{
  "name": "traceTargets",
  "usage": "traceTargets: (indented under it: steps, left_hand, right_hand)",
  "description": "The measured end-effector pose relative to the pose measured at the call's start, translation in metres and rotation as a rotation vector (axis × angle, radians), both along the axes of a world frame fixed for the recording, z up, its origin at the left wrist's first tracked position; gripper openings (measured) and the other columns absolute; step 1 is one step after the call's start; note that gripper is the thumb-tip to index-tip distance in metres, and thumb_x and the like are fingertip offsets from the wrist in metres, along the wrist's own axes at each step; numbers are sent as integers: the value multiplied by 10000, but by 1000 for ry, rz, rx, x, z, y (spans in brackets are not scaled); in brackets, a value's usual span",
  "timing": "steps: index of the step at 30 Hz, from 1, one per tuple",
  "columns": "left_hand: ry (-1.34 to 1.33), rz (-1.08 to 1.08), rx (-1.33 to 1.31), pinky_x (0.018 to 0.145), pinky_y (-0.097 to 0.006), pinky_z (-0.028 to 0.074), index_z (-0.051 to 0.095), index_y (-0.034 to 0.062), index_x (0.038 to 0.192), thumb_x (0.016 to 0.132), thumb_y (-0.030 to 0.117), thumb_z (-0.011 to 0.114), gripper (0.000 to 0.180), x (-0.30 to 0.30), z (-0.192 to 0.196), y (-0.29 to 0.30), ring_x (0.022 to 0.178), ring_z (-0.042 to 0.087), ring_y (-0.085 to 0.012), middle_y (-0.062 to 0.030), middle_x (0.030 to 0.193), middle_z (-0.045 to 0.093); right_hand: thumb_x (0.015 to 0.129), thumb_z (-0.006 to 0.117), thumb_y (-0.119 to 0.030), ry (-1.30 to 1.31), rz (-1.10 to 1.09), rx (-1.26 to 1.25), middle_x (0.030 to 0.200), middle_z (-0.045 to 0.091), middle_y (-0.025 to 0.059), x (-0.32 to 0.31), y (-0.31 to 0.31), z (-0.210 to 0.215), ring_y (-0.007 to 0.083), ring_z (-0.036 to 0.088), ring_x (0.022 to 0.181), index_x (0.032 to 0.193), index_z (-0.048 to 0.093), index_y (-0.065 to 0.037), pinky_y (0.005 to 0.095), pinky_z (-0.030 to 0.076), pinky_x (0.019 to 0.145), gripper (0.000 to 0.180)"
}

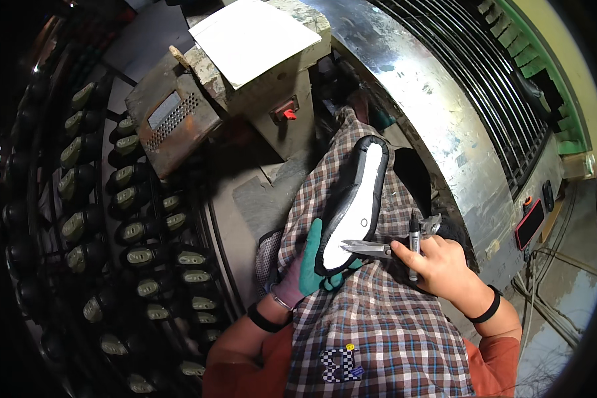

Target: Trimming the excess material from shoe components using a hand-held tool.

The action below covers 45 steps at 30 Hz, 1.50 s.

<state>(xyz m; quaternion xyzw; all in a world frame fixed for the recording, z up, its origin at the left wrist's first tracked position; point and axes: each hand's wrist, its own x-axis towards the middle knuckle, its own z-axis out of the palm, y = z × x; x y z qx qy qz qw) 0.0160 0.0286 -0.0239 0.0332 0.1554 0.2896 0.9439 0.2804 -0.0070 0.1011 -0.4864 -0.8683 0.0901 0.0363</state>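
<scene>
Over my lap, a black shoe upper (357,215) lies with its long white sole side facing up. My left hand (309,270), in a green and pink glove, is wrapped round its near end from the left and below. In my bare right hand (442,268) are a pair of scissors (373,249) and a marker pen (414,244) standing upright between the fingers. The scissors' tips point left and meet the white surface, or hover just over it, near its broad near end. A small round mark shows on the white just beyond the blades.
Racks of dark shoes (132,232) fill the left side. Ahead stands a worn metal machine (172,123) with a red switch (288,115) and white sheets (255,41) on top. A metal bench (438,99) with a barred section curves along the right, near a phone (529,224) and cables.
</scene>
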Motion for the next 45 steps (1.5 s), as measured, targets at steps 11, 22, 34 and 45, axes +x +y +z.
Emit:
traceTargets:
  steps: [11, 22, 34, 45]
  left_hand:
    - [260, -60, 154, 649, -298, 556, 340, 94, 1434, 967, 589, 261, 684, -3, 8, -7, 1026, 632, -242, -151, 1280, 549]
    - [88, -70, -171, 387, -220, 475, 458, 99, 1357, 903, 701, 272, 776, 2, 22, 8, 575, 652, -212, -213, 973, 670]
    - [151, -118, -32, 407, -195, 459, 462, 83, 1351, 905, 705, 259, 792, 3, 21, 5, 694, 669, -161, -152, 1023, 669]
    - [1180, -402, 1411, 987, -323, 436, 403, 31, 1386, 741, 305, 802, 807, -47, 93, 48, 1156, 562, -208, -144, 1268, 570]
  right_hand:
    - [661, 653, -175, -291, 147, 135, 701, 451, 20, -7, -2, 33, 171, 497, 556, 1268, 568, -211, 265, 433, 433, 614]
    - [698, 737, -135, 490, -259, -72, 718, 552, 82, -20, -4, -40, 262, 580, 582, 1158, 629, -144, 363, 479, 518, 473]
    - [744, 735, -86, 834, -258, -159, 984, 653, 129, -31, 3, -60, 270, 665, 830, 1197, 592, -61, 324, 526, 751, 475]
    - [956, 531, -384, 2052, -1028, -723, 840, 526, 7, 16, 18, -70, 102, 485, 600, 1191, 491, -107, 239, 452, 546, 366]
